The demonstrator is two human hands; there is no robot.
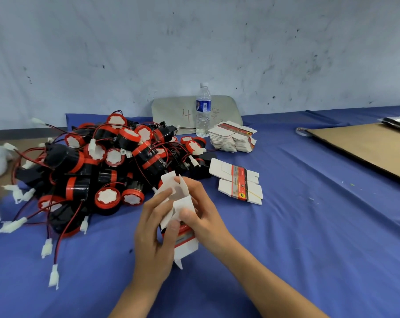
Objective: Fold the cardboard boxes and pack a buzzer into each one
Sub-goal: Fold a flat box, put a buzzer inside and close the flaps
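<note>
**Q:** Which step was in hand?

**A:** Folding. Both hands held one small cardboard box (185, 246), half-formed, just above the cloth in the lower middle of the view. The left hand (153, 237) gripped the box's body, fingers curled round it. The right hand (204, 218) pinched the upper flaps from the three o'clock side. The top flaps stood open, and no buzzer appeared to be inside.

**Q:** What did the next move call for?

**A:** Probably tucking one end closed, then reaching to ten o'clock for the pile of buzzers (98, 161). They were black and red, with red wires and white plugs tangled together. One would likely need lifting free of that tangle.

**Q:** And the surface and room?

**A:** A blue cloth (309, 226) covered the table. At one o'clock from the hands lay a rubber-banded bundle of flat boxes (238, 182). Beyond it, towards twelve, were a looser stack of flat boxes (232, 140) and a water bottle (203, 111). Behind the bottle a grey panel (171, 111) leaned on a scuffed pale wall (194, 42). At two o'clock lay a brown cardboard sheet (366, 148).
</note>
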